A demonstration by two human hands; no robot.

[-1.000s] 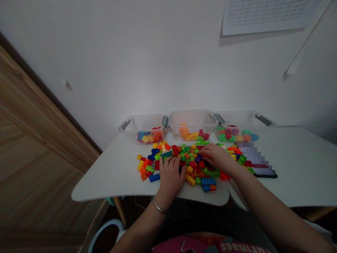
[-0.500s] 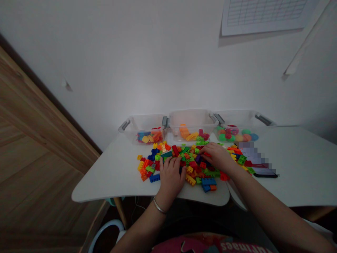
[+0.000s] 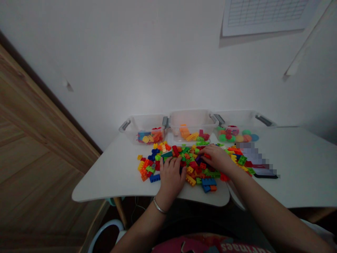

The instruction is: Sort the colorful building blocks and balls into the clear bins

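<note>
White wall [image 3: 131,52] and a pale, round-cornered desk [image 3: 116,175] are seen from above, with a wooden panel [image 3: 39,140] at the left and a gridded paper chart [image 3: 263,14] pinned high on the right.

The left hand [image 3: 171,172] is laid palm down on the near edge of a heap of small studded plastic bricks in many colours [image 3: 192,165]. Its grip is loose, the fingers stretched flat over the bricks and nothing is seen to be enclosed. A thin metal bracelet [image 3: 158,206] is worn at that wrist. The right hand [image 3: 217,158] is placed on the far right part of the same heap, with its fingers curled down among red and green pieces. Whether a brick is pinched there cannot be told.

The heap is spread across the middle of the desk, in front of both hands. Behind it, three clear plastic tubs with grey handles are lined up side by side: the left tub [image 3: 143,128] and the middle tub [image 3: 191,121] are partly filled with bricks, the right tub [image 3: 237,121] with round coloured pieces. A dark flat device [image 3: 264,174] lies just beside the heap on the right.

The step in hand is judged to be sifting through the loose bricks. For a single brick to be lifted, a fingertip pinch on one piece, clear of its neighbours, would be needed.
</note>
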